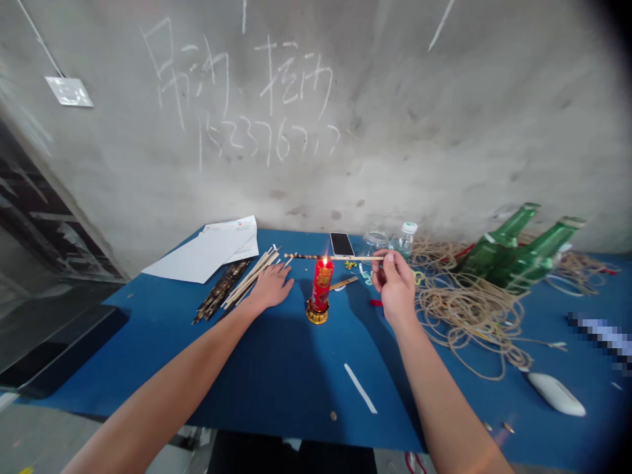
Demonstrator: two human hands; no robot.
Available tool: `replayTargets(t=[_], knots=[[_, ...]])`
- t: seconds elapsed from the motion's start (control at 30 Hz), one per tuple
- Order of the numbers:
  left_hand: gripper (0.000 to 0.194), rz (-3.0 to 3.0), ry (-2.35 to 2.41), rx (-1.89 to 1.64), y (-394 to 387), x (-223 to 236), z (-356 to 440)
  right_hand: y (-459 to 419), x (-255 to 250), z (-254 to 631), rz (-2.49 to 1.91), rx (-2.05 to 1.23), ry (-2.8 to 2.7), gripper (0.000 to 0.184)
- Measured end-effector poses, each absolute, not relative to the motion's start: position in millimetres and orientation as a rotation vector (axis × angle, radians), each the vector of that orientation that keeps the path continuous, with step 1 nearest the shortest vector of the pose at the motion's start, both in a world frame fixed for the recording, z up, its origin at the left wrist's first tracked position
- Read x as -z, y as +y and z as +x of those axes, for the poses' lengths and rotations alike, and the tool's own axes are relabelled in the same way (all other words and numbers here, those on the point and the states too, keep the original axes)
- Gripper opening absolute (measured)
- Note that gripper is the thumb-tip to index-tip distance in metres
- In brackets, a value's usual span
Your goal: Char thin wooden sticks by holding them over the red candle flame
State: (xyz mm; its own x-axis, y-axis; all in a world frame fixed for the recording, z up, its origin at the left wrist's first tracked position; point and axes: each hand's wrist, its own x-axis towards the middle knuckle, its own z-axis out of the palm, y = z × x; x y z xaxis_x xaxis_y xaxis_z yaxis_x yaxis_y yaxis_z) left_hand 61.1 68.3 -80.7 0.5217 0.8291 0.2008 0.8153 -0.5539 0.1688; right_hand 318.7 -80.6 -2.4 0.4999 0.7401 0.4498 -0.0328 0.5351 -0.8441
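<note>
A red candle point(321, 284) burns upright on a gold lotus-shaped holder point(316, 315). My right hand point(395, 280) pinches the right end of a thin wooden stick point(360, 259). The stick lies level across the flame, and its left part is charred black. Flat on the blue table, fingers spread, my left hand point(271, 288) rests beside a bundle of pale wooden sticks point(247, 282); whether it presses on any of them I cannot tell. Left of these lies a pile of blackened sticks point(220, 291).
White papers point(197, 253) lie at the back left, a black case point(64, 349) at the left edge. A phone point(342, 244) and glass jars point(375, 242) stand near the wall. Tangled twine point(464, 316), green bottles point(533, 257) and a white tool point(557, 394) occupy the right.
</note>
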Motion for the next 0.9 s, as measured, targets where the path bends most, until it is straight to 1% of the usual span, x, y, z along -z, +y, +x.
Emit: replayTargets(t=[0.9], knots=[[0.058,2.696,1.473,-0.393,68.0,80.5,61.9,-77.8,7.5,316.0,-0.912,-0.507,-1.002,0.037]])
